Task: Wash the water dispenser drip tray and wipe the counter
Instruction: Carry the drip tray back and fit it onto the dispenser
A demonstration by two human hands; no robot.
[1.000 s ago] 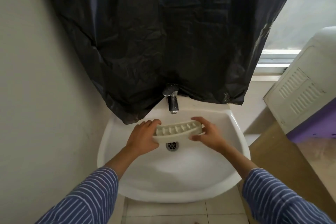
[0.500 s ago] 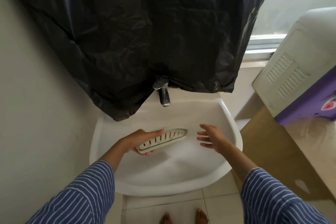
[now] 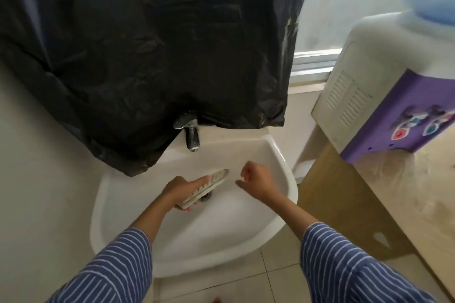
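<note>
In the head view, the right hand (image 3: 256, 183) is now hanging free at centre right of the frame, having let go of the pale, slotted plastic drip tray (image 3: 209, 186) that both hands were gripping a second ago. Its fingers are loosely curled and closing on nothing. The left hand (image 3: 181, 190) is carrying the tray alone, fingers clamped along its near edge. The tray is sitting at centre frame, over the drain inside the white ceramic washbasin (image 3: 283, 172), tilted with its far end rising toward the chrome tap (image 3: 190, 136). No water is visibly running, so the rinsing is probably finishing and the tray heading back to the white-and-purple water dispenser (image 3: 384, 110) at upper right, on the tan counter (image 3: 369, 194). The tray is looking off-white, long and narrow, with dark slots across its top; whether it is clean is too blurred to tell.
</note>
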